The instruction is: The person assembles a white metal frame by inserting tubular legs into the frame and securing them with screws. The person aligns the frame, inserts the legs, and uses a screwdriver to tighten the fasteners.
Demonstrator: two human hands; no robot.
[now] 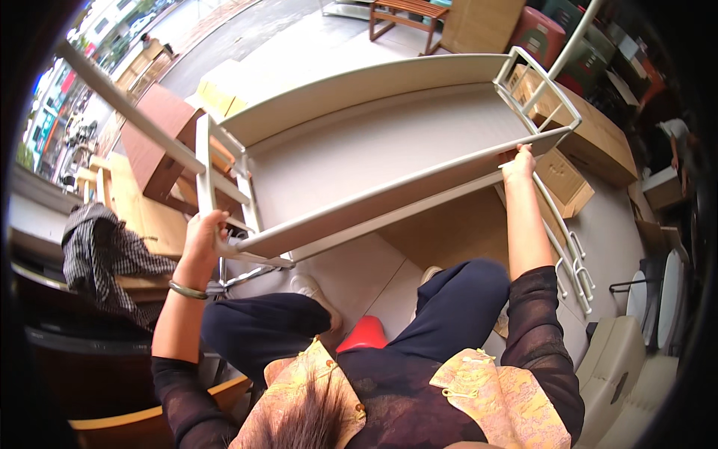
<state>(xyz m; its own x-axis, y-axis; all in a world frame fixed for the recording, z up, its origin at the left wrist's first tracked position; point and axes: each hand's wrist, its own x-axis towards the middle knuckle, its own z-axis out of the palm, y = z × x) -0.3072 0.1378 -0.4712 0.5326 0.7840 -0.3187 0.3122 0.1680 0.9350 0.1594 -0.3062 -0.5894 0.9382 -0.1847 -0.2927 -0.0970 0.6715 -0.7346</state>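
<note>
In front of me a shelf rack (389, 127) of cream-white metal is tilted, with a long flat tray, raised side panels and tube frames at both ends. My left hand (202, 236) is closed round its near left corner, below the left end frame (206, 168). A long white tube (127, 108) runs from that frame toward the upper left. My right hand (519, 166) grips the near edge close to the right end, fingers partly hidden under it. Beyond that hand stands the small railed end (546, 97). White tubing with hooks (576, 277) hangs lower right.
Cardboard boxes (598, 138) stand to the right, beside a beige plastic case (613, 359). A brown cabinet (153, 142) and a checked cloth (101, 258) are at the left. Between my legs is a red seat (364, 334). Flat cardboard (449, 232) lies on the floor.
</note>
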